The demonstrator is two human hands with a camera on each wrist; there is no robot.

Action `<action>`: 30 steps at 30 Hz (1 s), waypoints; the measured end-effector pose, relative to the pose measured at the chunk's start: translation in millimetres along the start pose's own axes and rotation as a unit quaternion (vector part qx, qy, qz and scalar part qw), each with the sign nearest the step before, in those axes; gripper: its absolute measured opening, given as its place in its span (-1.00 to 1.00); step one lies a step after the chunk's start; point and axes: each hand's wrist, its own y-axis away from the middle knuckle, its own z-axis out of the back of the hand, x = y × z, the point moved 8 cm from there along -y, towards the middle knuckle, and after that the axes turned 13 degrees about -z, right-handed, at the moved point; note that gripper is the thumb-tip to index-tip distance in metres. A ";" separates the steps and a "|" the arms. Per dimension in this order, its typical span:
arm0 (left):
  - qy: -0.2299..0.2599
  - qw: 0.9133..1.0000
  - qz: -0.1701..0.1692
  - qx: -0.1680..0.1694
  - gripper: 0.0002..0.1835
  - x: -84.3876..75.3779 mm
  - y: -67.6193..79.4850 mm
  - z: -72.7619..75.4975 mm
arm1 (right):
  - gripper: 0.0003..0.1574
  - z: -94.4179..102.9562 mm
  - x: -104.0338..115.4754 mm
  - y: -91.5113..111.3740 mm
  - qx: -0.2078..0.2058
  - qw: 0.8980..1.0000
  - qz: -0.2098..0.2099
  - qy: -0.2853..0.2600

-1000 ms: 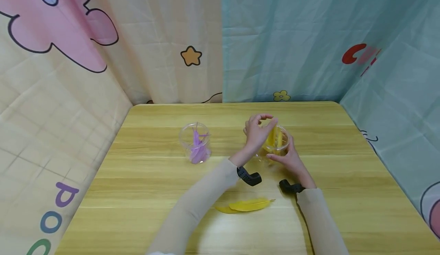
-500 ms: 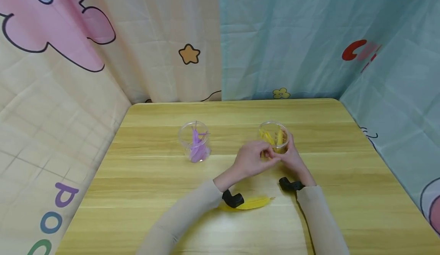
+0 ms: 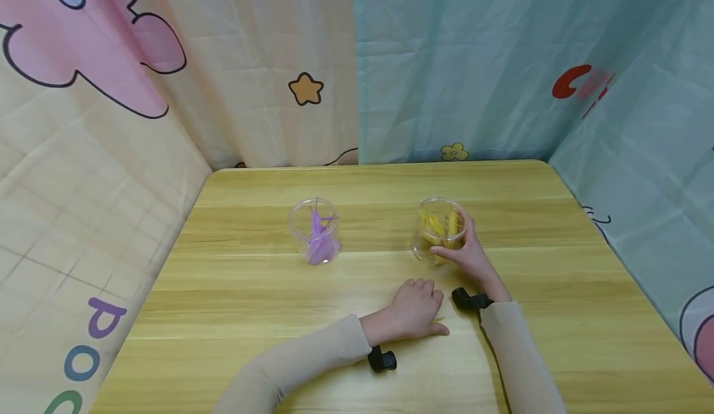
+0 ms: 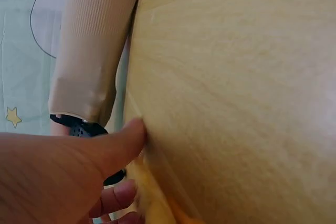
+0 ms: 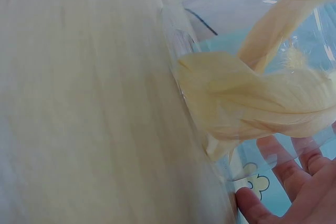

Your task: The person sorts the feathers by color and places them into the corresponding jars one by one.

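Note:
My right hand (image 3: pixel 473 254) grips the side of a clear plastic cup (image 3: pixel 415 240) standing on the table, its thumb at the front and its fingers round the far side. Yellow feathers (image 3: pixel 434 223) lean inside that cup; the right wrist view has them close up behind the clear wall (image 5: pixel 262 103). Low over the table, my left hand (image 3: pixel 415 308) is at a yellow feather (image 3: pixel 439 319), covering most of it. In the left wrist view, the thumb and fingertips stand apart with the blurred feather (image 4: pixel 152 192) by them.
A second clear cup (image 3: pixel 295 231), holding purple feathers (image 3: pixel 322 246), stands to the left on the wooden table (image 3: pixel 251 277). Printed curtains (image 3: pixel 251 61) hang along the table's back and sides. Each wrist wears a black camera mount.
From above the yellow-feather cup, my left hand has come back and down to the feathers on the table. The cup stands more upright in my right hand, which stays round it.

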 end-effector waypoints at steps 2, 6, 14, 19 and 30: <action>-0.009 1.000 0.001 -0.002 -0.47 -1.4 0.1 -1.2 | 0.30 0.8 -2.0 -1.8 -0.001 1.000 0.002 -0.002; -0.023 1.000 -0.004 -0.005 -0.61 -2.8 0.2 -2.2 | 0.31 2.7 -14.1 -9.2 -0.002 1.000 0.005 -0.009; -0.006 0.999 -0.017 -0.027 -0.69 -0.4 1.6 -0.3 | 0.31 2.9 -23.9 -14.1 -0.003 1.000 0.012 -0.014; 0.087 0.993 -0.003 -0.082 -0.77 13.9 2.8 11.3 | 0.31 1.2 -10.7 -7.4 0.003 1.000 0.013 -0.018; 0.312 0.921 0.037 -0.229 -0.82 60.0 5.3 56.2 | 0.27 0.7 -7.7 -6.2 0.011 0.999 0.038 -0.024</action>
